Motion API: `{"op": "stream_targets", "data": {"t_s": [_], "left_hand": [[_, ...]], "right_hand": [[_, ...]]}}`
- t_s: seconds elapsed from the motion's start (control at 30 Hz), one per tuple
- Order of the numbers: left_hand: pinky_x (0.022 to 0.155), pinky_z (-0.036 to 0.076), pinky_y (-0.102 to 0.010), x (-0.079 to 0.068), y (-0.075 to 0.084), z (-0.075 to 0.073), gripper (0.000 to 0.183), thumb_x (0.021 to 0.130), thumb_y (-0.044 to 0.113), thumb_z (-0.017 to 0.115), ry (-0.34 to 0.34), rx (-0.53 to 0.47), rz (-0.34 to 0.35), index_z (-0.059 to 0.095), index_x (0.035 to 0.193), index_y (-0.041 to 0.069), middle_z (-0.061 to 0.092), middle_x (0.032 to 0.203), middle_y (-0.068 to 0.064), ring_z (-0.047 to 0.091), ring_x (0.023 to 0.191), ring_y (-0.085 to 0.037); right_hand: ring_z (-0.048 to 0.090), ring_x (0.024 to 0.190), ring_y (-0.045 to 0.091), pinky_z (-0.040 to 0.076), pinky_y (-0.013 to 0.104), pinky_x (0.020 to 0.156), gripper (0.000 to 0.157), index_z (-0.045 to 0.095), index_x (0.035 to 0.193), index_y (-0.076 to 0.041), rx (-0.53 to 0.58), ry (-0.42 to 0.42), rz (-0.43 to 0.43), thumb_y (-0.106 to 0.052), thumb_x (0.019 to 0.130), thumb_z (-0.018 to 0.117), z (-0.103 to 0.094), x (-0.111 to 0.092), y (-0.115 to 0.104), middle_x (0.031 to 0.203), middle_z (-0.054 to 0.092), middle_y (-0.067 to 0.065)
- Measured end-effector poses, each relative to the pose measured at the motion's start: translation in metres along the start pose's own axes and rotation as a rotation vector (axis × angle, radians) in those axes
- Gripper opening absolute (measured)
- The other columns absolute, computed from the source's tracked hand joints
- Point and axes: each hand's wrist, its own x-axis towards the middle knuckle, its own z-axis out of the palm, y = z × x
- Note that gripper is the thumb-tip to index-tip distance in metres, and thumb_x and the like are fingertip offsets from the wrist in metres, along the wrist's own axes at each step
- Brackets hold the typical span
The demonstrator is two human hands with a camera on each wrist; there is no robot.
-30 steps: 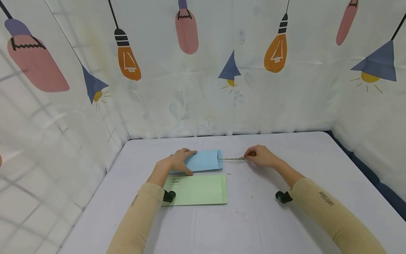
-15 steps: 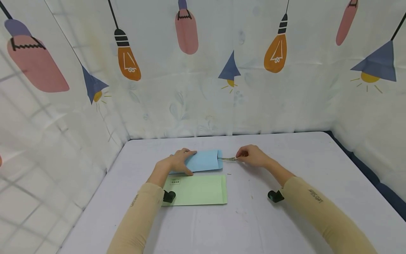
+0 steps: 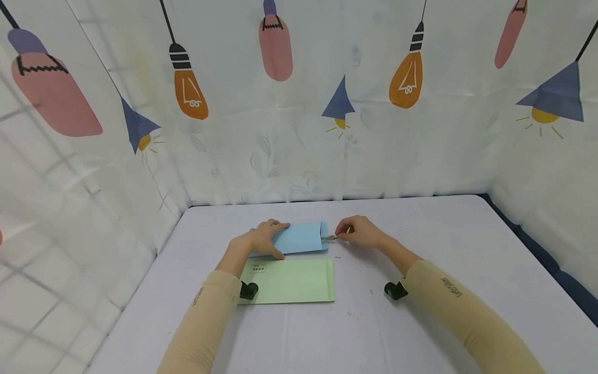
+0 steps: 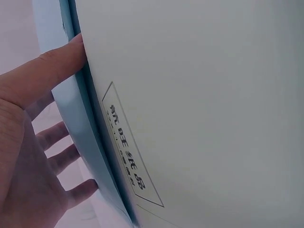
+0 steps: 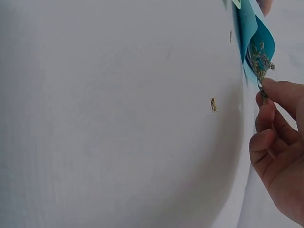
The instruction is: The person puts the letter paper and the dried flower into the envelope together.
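Observation:
A blue paper envelope [image 3: 301, 237] lies on the table with its mouth bulging open to the right. My left hand [image 3: 262, 239] holds it across its width, thumb at the near edge and fingers at the far edge. Between thumb and fingertips my right hand [image 3: 363, 232] pinches the end of a sprig of small dried flowers [image 5: 260, 59] right at that mouth. Most of the sprig's length is inside the envelope, hidden. Nearer to me lies a flat pale green envelope [image 3: 291, 280] with a small printed label [image 4: 130, 147], beside the left thumb.
Small plant bits [image 5: 213, 105] lie scattered on the white table [image 3: 411, 332] right of the envelopes. A patterned curtain [image 3: 299, 140] hangs behind and at both sides. Dark wrist cameras [image 3: 396, 291] sit under both sleeves.
My right hand has moved left toward the blue envelope, and the dried sprig has slid further into its mouth. The left hand and both envelopes stay in place.

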Motion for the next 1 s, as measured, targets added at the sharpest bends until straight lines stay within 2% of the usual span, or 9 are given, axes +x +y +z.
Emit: {"op": "stream_targets", "data": {"t_s": [0.23, 0.37, 0.57, 0.87, 1.0], "left_hand": [[0.111, 0.023, -0.073, 0.000, 0.001, 0.000, 0.100, 0.081, 0.041, 0.087, -0.005, -0.013, 0.005, 0.033, 0.163, 0.020, 0.030, 0.160, -0.014, 0.030, 0.146, -0.039], [0.111, 0.022, -0.073, -0.002, 0.003, 0.000, 0.100, 0.082, 0.041, 0.087, -0.009, -0.016, 0.003, 0.033, 0.163, 0.021, 0.030, 0.160, -0.013, 0.029, 0.147, -0.039], [0.112, 0.022, -0.073, -0.002, 0.003, -0.001, 0.099, 0.083, 0.042, 0.086, -0.008, -0.014, 0.001, 0.031, 0.163, 0.021, 0.029, 0.162, -0.014, 0.028, 0.148, -0.039], [0.111, 0.023, -0.073, -0.001, 0.001, -0.001, 0.100, 0.082, 0.043, 0.086, -0.008, -0.013, 0.008, 0.032, 0.163, 0.020, 0.029, 0.161, -0.014, 0.029, 0.147, -0.039], [0.111, 0.023, -0.073, -0.001, 0.001, 0.000, 0.100, 0.082, 0.043, 0.086, -0.009, -0.012, 0.005, 0.032, 0.163, 0.020, 0.029, 0.161, -0.014, 0.029, 0.147, -0.039]], "right_hand": [[0.057, 0.074, 0.014, 0.050, 0.029, 0.066, 0.005, 0.074, 0.101, -0.010, 0.008, -0.005, 0.018, -0.008, 0.097, 0.071, 0.008, 0.006, -0.003, 0.092, 0.068, -0.003], [0.059, 0.075, 0.016, 0.052, 0.029, 0.066, 0.008, 0.072, 0.105, -0.006, 0.033, -0.012, 0.020, -0.006, 0.098, 0.069, 0.008, 0.007, -0.006, 0.095, 0.068, 0.001], [0.063, 0.080, 0.016, 0.056, 0.029, 0.069, 0.016, 0.070, 0.112, -0.004, 0.084, 0.007, 0.078, -0.001, 0.097, 0.068, 0.006, 0.005, -0.004, 0.099, 0.067, 0.003], [0.059, 0.065, 0.015, 0.053, 0.029, 0.059, 0.014, 0.071, 0.108, -0.001, 0.082, 0.018, 0.147, -0.006, 0.094, 0.069, 0.009, 0.001, -0.002, 0.088, 0.066, 0.003], [0.059, 0.066, 0.014, 0.052, 0.028, 0.059, 0.009, 0.071, 0.103, -0.002, 0.066, 0.033, 0.148, -0.006, 0.095, 0.070, 0.013, 0.004, -0.005, 0.086, 0.067, 0.003]]}}
